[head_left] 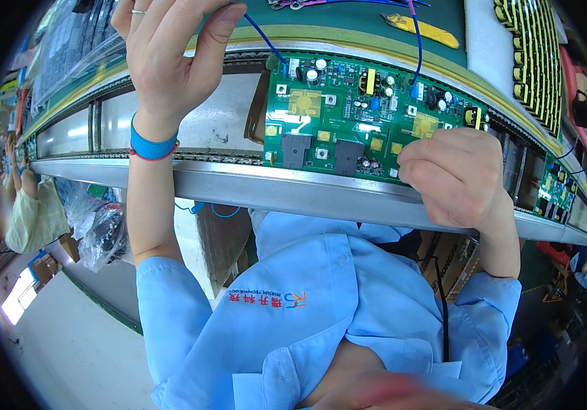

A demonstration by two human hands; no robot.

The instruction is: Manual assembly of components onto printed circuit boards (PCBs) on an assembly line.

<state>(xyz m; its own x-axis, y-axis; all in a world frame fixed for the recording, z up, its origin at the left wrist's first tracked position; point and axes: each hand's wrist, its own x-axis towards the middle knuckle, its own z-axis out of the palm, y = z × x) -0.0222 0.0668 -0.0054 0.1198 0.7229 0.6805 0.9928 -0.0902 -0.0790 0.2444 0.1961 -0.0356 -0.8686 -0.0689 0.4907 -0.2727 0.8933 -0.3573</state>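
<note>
My left hand (170,51) pinches a blue wire (264,39) between thumb and fingers; the wire runs down to the green circuit board (348,126), lying right of that hand. My right hand (454,178), fingers curled closed, rests on the board's near right corner.

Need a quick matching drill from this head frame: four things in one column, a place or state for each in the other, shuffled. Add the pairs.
Things:
1. left hand
2. right hand
3. circuit board
4. wristband

Places or states:
A. lies flat on the conveyor line, green, with parts on it
B. blue, round the left wrist
C. raised, pinching a blue wire at the fingertips
D. closed, resting on the board's near right corner

Pairs: 1-C, 2-D, 3-A, 4-B
</note>
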